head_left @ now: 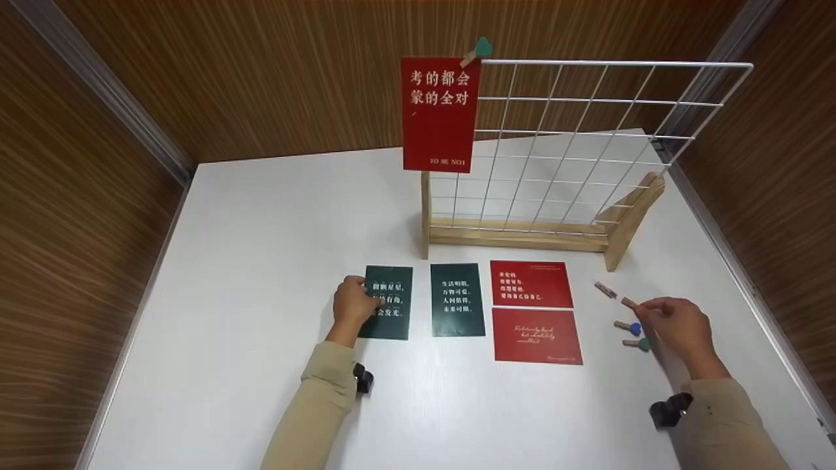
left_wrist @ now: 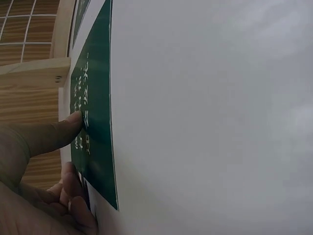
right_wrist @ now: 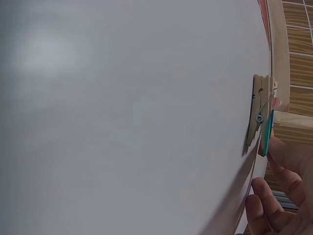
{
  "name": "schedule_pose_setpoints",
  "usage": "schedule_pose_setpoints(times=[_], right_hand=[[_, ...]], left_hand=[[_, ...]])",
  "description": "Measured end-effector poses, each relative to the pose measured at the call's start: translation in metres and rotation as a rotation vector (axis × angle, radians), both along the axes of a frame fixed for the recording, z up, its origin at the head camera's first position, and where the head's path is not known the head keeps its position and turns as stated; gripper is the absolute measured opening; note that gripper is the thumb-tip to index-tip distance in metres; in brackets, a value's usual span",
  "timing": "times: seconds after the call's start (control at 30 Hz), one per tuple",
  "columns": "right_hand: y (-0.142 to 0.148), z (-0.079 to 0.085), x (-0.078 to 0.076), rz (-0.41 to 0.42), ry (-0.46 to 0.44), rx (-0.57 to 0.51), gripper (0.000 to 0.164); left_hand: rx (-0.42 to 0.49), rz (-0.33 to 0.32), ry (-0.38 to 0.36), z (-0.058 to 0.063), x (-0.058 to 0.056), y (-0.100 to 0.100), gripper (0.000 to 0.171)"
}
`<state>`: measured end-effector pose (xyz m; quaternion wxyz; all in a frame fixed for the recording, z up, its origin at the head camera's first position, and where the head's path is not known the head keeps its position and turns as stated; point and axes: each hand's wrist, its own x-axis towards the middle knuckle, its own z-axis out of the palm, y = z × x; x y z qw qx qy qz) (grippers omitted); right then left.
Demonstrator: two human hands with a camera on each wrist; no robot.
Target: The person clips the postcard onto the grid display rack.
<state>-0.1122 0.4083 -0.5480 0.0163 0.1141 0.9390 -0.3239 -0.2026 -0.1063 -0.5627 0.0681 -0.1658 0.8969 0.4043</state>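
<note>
Grips the leftmost green card [head_left: 396,323] by its left edge with the left hand [head_left: 353,307], pressing the thumb on the printed face and curling the other fingers at the edge; cannot tell their exact reach beneath. Has this card lying on the white table [head_left: 261,228], a little left of a second green card [head_left: 457,320]. Pinches a wooden clip [head_left: 629,303] between thumb and fingers of the right hand [head_left: 682,326], near the table's right side; cannot make out the end hidden by the fingers. Has another wooden clip [head_left: 605,290] just beside it, and, nearer the person, a blue-heart clip [head_left: 627,328] and a green-heart clip [head_left: 635,343]. Shows two red cards [head_left: 532,284] between the green cards and the clips, set close one behind the other. Includes, farther back, a wire grid [head_left: 614,63] in a wooden stand [head_left: 516,237], with a taller red card [head_left: 437,134] hanging at its left end, fastened at the top by a heart-topped clip [head_left: 482,47]
</note>
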Motion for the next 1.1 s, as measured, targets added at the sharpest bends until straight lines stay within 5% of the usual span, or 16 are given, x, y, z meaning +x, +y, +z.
schedule_pose_setpoints(times=[0.33, 0.6, 1.1], right_hand=[[0.001, -0.002, 0.001, -0.013, -0.010, -0.003, 0.044], [0.003, -0.002, 0.003, -0.036, -0.048, -0.028, 0.048], [0.004, 0.002, 0.002, -0.027, -0.001, -0.036, 0.052]], left_hand=[[0.006, -0.006, -0.069, 0.004, -0.002, -0.003, 0.052], [-0.003, -0.029, -0.013, 0.004, 0.000, -0.008, 0.051], [0.138, -0.022, -0.065, 0.009, -0.001, -0.026, 0.049]])
